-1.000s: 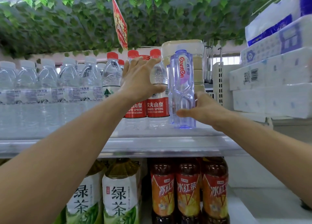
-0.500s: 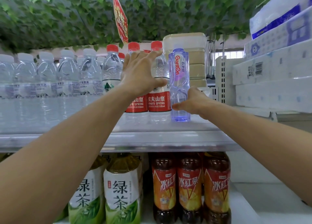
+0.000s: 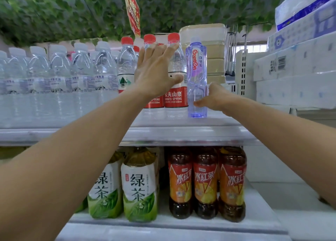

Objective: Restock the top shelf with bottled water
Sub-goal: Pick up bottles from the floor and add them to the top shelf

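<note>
A clear violet-tinted Ganten water bottle (image 3: 197, 71) stands upright on the top shelf (image 3: 181, 133), right beside the red-labelled Nongfu Spring bottles (image 3: 176, 98). My right hand (image 3: 217, 97) holds its lower part, thumb across the front and fingers hidden behind. My left hand (image 3: 156, 73) lies flat with straight, spread fingers against the red-labelled bottles, its fingertips near their red caps. A row of white-capped clear water bottles (image 3: 60, 73) fills the shelf's left part.
Stacked beige containers (image 3: 215, 55) stand behind the Ganten bottle, and a white slotted basket (image 3: 241, 71) and tissue packs (image 3: 294, 73) lie to the right. Green tea bottles (image 3: 139, 186) and iced tea bottles (image 3: 205, 182) fill the lower shelf. A red sign (image 3: 133, 10) hangs from overhead leaves.
The Ganten bottle has shifted slightly left, closer to the red-labelled bottles, with my right hand still on its lower part. My left hand stays flat against those bottles.
</note>
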### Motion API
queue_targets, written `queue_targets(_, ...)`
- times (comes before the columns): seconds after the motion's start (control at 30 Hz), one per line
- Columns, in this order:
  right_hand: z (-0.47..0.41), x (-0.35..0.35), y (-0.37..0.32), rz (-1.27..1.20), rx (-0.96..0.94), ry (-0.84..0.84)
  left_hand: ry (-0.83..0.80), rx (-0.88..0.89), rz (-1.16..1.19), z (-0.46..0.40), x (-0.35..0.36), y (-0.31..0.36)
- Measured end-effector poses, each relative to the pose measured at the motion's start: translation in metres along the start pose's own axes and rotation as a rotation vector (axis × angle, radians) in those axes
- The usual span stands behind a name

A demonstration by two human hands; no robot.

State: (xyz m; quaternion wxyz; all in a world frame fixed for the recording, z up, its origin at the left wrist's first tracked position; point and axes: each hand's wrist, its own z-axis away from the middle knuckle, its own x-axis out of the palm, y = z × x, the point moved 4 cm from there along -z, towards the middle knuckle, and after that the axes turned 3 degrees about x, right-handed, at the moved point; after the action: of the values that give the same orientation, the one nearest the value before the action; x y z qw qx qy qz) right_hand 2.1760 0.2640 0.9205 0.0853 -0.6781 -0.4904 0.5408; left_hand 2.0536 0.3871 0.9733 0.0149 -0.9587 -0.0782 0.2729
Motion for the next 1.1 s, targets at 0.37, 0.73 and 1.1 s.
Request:
queue_targets(0.37, 0.123, 0.019, -0.017, 0.198, -0.493, 0.475, 0.169, -0.028, 0.182, 0.124, -0.01, 0.002)
queue_targets(0.73, 0.248, 0.146, 0.045, 0.295, -0.363, 0.164, -0.197, -0.167, 0.418, 0.329, 0.007, -0.052)
queue_targets(1.1, 0.367, 0.336, 0.175, 0.261, 0.11, -0.493, -0.881, -0.69, 0.579, 0.588, 0.102, -0.098)
